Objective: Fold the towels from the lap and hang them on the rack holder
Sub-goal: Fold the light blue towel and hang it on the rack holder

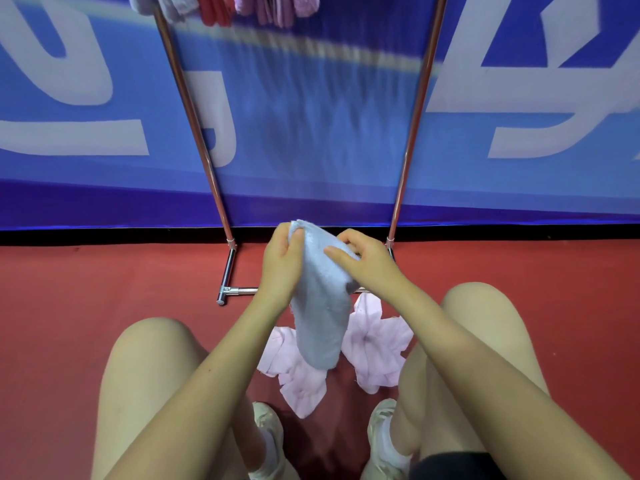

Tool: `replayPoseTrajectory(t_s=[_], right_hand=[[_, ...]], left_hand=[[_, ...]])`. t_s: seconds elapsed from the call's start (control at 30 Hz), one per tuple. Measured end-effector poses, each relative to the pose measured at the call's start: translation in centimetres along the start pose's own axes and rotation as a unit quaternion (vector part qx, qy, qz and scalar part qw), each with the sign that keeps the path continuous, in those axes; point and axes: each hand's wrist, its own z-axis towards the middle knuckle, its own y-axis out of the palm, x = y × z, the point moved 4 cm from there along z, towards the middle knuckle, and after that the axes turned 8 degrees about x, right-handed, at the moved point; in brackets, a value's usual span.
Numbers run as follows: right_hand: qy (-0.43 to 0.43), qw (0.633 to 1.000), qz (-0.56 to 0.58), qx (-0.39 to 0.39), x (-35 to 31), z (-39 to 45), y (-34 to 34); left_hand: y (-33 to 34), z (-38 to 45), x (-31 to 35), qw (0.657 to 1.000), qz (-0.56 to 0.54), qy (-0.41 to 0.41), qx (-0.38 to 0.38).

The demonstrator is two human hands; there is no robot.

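Both hands, left hand and right hand, pinch my blue towel mid-fold; several towels already hang above, pink towels wait below.

A pale blue towel hangs lengthwise above a crumpled pink towel on the red floor, while folded towels drape over the metal rack.

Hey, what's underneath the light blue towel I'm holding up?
Under the light blue terry towel, crumpled pale pink towels lie on the red floor between the knees. The blue towel covers their middle part.
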Motion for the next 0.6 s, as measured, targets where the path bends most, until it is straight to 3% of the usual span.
replayPoseTrajectory(t_s=[0.13, 0.27, 0.37, 0.5, 0.6], right_hand=[[-0.051, 0.991, -0.12, -0.013, 0.9, 0.2, -1.1], [-0.101, 0.987, -0.094, 0.086, 1.2, 0.1, -1.3], [0.0, 0.994, 0.03, 0.11, 2.1, 0.0, -1.2], [0.141, 0.957, 0.255, 0.013, 2.8, -0.6, 0.3], [0.165, 0.951, 0.26, -0.024, 3.3, -1.0, 1.5]], left_hand=[[-1.5, 1.1, 0.5, 0.999, 0.03, 0.038, 0.021], [-1.0, 0.3, 0.9, 0.999, 0.02, 0.023, -0.008], [-0.6, -0.1, 1.2, 0.998, -0.054, -0.034, -0.025], [-0.2, -0.1, 1.4, 0.991, -0.105, -0.071, -0.035], [0.2, -0.4, 1.1, 0.99, -0.101, -0.091, -0.041]])
